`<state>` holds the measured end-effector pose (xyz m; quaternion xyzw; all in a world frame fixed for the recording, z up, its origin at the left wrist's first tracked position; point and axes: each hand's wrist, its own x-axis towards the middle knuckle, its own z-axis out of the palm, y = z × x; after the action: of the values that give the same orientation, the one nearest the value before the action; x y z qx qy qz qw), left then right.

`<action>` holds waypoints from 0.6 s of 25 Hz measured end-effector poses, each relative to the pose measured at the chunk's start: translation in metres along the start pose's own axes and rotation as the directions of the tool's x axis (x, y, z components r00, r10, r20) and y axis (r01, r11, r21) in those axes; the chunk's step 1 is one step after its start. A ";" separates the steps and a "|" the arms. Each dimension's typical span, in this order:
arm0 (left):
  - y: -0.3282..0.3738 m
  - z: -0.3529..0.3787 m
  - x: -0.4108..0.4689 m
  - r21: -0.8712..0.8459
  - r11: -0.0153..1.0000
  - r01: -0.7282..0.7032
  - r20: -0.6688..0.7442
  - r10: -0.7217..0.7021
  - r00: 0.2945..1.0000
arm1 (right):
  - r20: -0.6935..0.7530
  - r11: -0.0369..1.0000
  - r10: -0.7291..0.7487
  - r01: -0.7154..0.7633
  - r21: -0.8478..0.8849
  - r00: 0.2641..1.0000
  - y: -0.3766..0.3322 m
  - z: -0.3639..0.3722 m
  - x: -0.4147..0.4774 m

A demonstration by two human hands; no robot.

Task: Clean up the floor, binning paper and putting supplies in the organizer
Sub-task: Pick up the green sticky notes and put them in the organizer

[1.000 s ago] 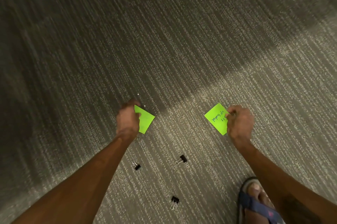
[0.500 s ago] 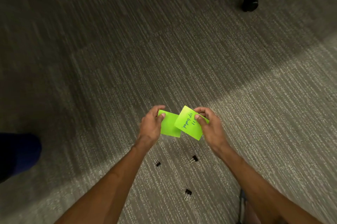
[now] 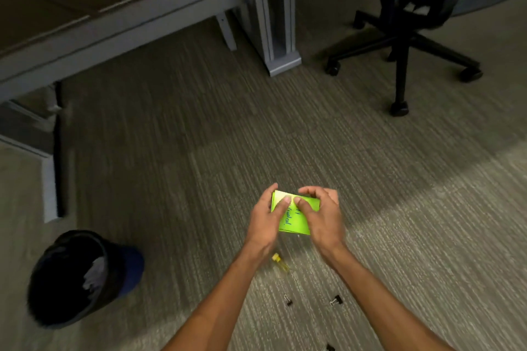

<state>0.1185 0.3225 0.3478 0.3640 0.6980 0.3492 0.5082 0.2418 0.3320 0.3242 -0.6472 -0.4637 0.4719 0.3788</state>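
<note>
Two bright green sticky notes [image 3: 293, 220] are stacked together above the carpet, the top one with blue handwriting. My left hand [image 3: 263, 222] grips their left side and my right hand [image 3: 323, 216] grips their right side, thumbs pressed on top. A dark waste bin [image 3: 71, 279] with a black liner stands on the floor to the lower left. On the carpet below my hands lie a small yellow object [image 3: 280, 262] and black binder clips: one [image 3: 289, 300], another [image 3: 336, 300], a third at the bottom edge [image 3: 330, 347]. No organizer is in view.
A grey desk frame [image 3: 119, 25] runs across the upper left, with a leg post [image 3: 281, 36] in the middle. A black office chair [image 3: 402, 45] on castors stands at the upper right. Grey striped carpet covers the floor.
My hands came together and stacked the two green notes into one pile. The view lifted, bringing the bin, desk and chair into sight.
</note>
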 end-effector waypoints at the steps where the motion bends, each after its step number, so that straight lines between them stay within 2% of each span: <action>1: 0.013 -0.012 -0.004 0.012 0.999 -0.044 -0.020 0.045 0.999 | -0.014 1.000 0.000 0.000 0.021 1.000 -0.019 0.006 -0.001; 3: 0.038 -0.036 -0.013 0.009 0.996 -0.094 -0.093 0.094 0.991 | -0.018 0.990 0.067 -0.064 0.127 0.998 -0.055 0.017 -0.005; 5: 0.064 -0.064 -0.023 -0.025 0.993 -0.116 -0.203 0.108 0.973 | 0.042 0.949 0.168 -0.173 0.262 0.985 -0.095 0.030 -0.013; 8: 0.100 -0.103 -0.039 -0.040 0.985 -0.167 -0.339 0.144 0.930 | 0.177 0.925 0.202 -0.247 0.290 0.963 -0.149 0.042 -0.024; 11: 0.137 -0.141 -0.050 -0.034 0.972 -0.233 -0.425 0.197 0.884 | 0.233 0.937 0.144 -0.209 0.280 0.962 -0.214 0.056 -0.030; 15: 0.190 -0.185 -0.057 -0.041 0.939 -0.341 -0.525 0.270 0.807 | 0.270 0.961 -0.004 -0.071 0.269 0.963 -0.298 0.072 -0.033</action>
<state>-0.0179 0.3450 0.5809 0.3310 0.7150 0.5561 0.2647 0.0959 0.3889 0.5896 -0.5259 -0.4291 0.6216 0.3909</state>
